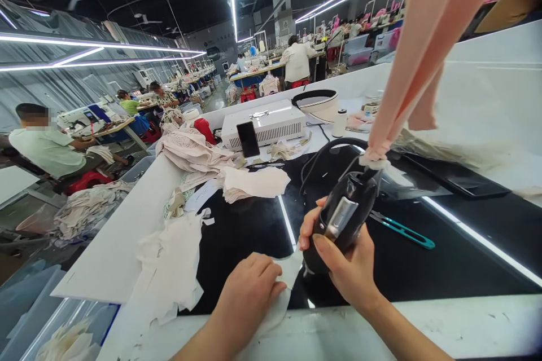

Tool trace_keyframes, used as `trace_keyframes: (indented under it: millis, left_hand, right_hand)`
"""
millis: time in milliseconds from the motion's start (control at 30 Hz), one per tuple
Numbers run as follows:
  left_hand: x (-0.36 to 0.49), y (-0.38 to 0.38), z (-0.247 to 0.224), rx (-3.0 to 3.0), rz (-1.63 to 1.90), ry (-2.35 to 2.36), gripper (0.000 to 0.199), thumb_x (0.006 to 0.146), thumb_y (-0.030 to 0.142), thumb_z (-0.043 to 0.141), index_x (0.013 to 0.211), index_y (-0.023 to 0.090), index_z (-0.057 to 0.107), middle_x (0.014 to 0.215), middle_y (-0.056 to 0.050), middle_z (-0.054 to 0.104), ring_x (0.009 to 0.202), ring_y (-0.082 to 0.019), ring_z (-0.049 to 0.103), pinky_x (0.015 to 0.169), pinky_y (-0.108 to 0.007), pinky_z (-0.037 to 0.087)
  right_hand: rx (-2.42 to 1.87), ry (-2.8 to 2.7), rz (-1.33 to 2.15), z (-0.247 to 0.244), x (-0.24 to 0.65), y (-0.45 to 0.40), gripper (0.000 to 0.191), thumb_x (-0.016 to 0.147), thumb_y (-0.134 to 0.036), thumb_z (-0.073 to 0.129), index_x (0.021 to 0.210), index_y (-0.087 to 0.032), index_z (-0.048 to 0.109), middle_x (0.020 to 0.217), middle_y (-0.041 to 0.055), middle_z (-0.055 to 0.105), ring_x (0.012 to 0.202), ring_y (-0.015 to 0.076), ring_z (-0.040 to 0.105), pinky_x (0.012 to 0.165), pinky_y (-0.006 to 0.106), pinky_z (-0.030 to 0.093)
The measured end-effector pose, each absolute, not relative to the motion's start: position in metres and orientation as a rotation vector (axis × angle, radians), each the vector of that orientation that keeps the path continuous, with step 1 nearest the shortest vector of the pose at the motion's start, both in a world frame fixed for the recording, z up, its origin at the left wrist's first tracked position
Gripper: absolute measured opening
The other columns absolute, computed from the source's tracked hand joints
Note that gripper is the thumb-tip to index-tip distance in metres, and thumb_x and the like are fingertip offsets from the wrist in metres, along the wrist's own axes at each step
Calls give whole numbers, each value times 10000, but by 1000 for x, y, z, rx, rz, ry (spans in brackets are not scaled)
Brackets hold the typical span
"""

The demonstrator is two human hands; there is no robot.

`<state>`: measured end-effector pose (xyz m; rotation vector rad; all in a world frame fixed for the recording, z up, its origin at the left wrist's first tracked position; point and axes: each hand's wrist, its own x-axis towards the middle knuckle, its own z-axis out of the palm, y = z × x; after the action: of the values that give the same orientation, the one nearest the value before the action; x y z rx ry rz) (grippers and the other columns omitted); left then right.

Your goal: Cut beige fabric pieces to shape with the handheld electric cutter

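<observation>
Nearest, the left hand [248,293] presses flat on a white fabric piece [284,282] at the near edge of the black table [423,265], partly hiding it. Just right, the right hand [345,262] grips a black handheld tool [342,217]; its tip disappears behind hanging pink cloth [419,39], cut off above. Teal snips [402,230] lie right. No writing is legible.

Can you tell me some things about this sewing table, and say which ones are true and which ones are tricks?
1. The right hand holds a black iron. True.
2. The left hand holds scissors. False: it presses on a pale fabric piece.
3. A teal-handled tool lies right of the iron. True.
4. The phone lies flat on the table. False: it leans against a white box.
</observation>
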<state>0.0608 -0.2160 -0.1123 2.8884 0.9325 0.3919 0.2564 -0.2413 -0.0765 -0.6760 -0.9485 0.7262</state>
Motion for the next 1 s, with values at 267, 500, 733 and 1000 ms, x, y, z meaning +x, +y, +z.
trace_keyframes:
  millis: [267,500,733,1000]
  left_hand:
    - [43,-206,-110,2916,352,572,200,1038,76,522,1165,204,608,1128,-11,709,1092,-168,673,1129,-416,494]
    - [51,-204,-105,2807,496,672,188,1062,152,501,1187,194,636,1117,-50,715,1014,-174,687,930,-320,600]
    - [59,-223,-123,2829,500,677,201,1015,115,562,1193,189,621,1110,-62,705,1034,-203,661,939,-337,606]
    - [36,-218,-110,2776,513,491,185,1052,161,529,1183,203,653,1120,-54,736,1044,-173,693,1069,-346,546]
  right_hand:
    - [-663,-961,760,-78,258,-245,328,903,-277,760,1169,-286,567,822,-16,682,584,153,626,534,304,542]
    - [-683,-970,734,-78,261,-237,307,918,-295,748,1161,-277,562,805,-21,669,592,154,625,548,306,539]
    - [-703,-936,728,-77,266,-233,315,915,-309,764,1164,-273,574,807,-19,667,593,148,627,565,298,533]
    - [-618,-968,802,-79,260,-242,361,911,-339,783,1200,-280,575,823,-4,673,602,159,639,556,309,543]
